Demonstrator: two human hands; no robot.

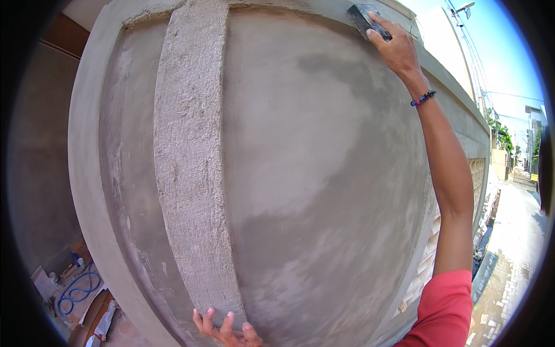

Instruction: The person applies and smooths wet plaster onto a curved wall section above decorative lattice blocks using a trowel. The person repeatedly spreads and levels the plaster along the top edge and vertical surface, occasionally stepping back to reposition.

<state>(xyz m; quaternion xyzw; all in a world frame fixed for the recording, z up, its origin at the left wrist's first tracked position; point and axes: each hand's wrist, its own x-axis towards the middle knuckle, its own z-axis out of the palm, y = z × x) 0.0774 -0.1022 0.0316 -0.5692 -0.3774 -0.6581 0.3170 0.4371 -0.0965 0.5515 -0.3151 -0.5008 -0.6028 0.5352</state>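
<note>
High at the upper right of the wall, my right hand (396,49) grips a dark grey rectangular block (362,20), its face against or close to the ledge along the wall's top. My left hand (228,332) is at the bottom edge of the view, fingers apart and slightly bent, by the lower end of a rough, pale vertical band (191,144). Whether its fingertips press on the band I cannot tell; the palm is mostly cut off. Right of the band is a smooth grey plastered wall panel (283,127) with darker, damp-looking patches.
A raised plaster border (87,133) runs down the wall's left side. Beyond it, a blue hose (72,295) lies coiled among bottles and boards. At right, a pale patterned block screen (477,173) continues the wall beside a paved lane (514,231); overhead wires cross the sky.
</note>
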